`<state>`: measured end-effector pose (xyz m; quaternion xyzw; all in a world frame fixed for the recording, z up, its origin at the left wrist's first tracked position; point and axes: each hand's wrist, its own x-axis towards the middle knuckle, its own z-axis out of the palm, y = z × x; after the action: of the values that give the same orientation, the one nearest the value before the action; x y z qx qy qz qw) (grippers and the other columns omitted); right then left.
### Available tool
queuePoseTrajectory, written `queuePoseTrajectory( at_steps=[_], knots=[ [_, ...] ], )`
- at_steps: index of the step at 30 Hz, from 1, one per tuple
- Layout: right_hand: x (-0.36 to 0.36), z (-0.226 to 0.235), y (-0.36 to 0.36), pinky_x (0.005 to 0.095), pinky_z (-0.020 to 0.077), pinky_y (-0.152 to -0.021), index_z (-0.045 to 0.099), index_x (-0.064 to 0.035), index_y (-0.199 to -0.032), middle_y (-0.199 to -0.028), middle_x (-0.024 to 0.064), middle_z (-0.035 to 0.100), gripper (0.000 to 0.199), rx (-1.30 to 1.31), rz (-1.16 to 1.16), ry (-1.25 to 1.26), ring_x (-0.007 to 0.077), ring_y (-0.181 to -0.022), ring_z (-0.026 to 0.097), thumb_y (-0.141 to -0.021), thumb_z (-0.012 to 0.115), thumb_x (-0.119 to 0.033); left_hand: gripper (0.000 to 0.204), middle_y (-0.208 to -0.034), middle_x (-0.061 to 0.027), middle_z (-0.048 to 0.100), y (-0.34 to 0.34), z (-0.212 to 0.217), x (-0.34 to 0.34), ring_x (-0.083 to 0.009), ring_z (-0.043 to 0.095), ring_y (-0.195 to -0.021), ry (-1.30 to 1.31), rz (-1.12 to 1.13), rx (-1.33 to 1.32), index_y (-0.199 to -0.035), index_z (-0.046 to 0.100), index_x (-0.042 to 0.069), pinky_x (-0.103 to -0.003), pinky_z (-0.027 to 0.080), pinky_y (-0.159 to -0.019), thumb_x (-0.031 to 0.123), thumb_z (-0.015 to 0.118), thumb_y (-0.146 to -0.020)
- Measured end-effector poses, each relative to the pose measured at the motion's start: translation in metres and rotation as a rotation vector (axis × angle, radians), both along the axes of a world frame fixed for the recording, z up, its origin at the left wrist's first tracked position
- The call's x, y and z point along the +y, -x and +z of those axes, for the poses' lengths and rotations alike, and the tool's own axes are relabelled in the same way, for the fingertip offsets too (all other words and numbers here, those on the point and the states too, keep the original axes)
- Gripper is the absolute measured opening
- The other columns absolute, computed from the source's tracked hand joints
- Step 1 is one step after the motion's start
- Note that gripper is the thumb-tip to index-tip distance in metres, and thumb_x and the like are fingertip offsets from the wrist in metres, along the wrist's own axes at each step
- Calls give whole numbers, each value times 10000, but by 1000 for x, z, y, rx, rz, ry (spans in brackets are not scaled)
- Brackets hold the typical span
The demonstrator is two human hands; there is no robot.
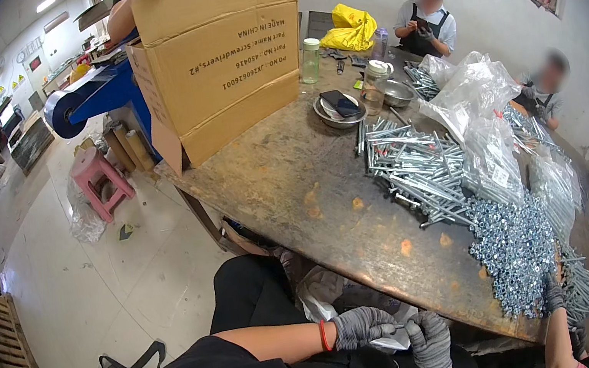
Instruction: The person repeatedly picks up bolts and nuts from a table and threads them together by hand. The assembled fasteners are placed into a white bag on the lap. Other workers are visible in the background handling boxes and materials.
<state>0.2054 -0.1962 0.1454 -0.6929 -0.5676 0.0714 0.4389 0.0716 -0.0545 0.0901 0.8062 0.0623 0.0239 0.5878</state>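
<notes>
Both my hands wear grey striped gloves and meet over my lap, by the near edge of the table. My left hand [365,326], with a red cord at the wrist, has its fingers pinched together. Close beside it, my right hand [430,342] is closed too, fingers curled. Something thin and small seems to pass between their fingertips, too small to make out. Pale plastic [391,342] shows just under them. On the table to the right lie a heap of small silvery nuts [512,253] and a pile of long silvery bolts [420,167].
Another person's gloved hand [554,294] touches the nuts' right edge. Clear plastic bags [481,114] lie behind the bolts. A large cardboard box [227,62] stands at the table's far left, near bowls [340,115] and jars [309,61]. A pink stool [100,177] stands left.
</notes>
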Motion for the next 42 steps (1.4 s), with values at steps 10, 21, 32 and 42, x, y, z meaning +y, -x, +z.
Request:
queuePoseTrajectory(
  at_steps=[10, 21, 32, 42],
  knots=[
    [-8, 23, 3, 316, 472, -815, 640, -19, -984, -973, 118, 654, 258, 534, 326, 8, 228, -916, 612, -864, 607, -245, 263, -606, 6, 493, 10, 20, 12, -57, 401, -426, 1203, -278, 404, -973, 577, 29, -178, 314, -371, 281, 558, -901],
    [-2, 18, 3, 318, 474, -839, 627, 2, -1011, -1003, 122, 654, 251, 560, 172, 82, 203, -927, 613, -874, 600, -206, 272, -630, 17, 511, 2, 16, 11, -46, 417, -463, 949, -186, 173, -997, 581, 23, -185, 312, -414, 277, 559, -902],
    [-6, 27, -1, 357, 350, -1000, 632, -18, -1059, -1068, 127, 643, 291, 918, 704, 3, 244, -1080, 568, -835, 631, -204, 439, -547, 16, 448, 11, 11, -3, -48, 378, -409, 1279, -514, 452, -926, 564, 75, -181, 286, -362, 479, 660, -784],
    [4, 15, 5, 258, 467, -663, 649, -28, -893, -785, 69, 645, 222, 717, -24, 19, 131, -683, 575, -769, 721, -197, 217, -730, -23, 592, 3, 27, 5, -98, 526, -658, 396, 19, -30, -963, 627, 39, -252, 443, -619, 224, 521, -923]
  ],
)
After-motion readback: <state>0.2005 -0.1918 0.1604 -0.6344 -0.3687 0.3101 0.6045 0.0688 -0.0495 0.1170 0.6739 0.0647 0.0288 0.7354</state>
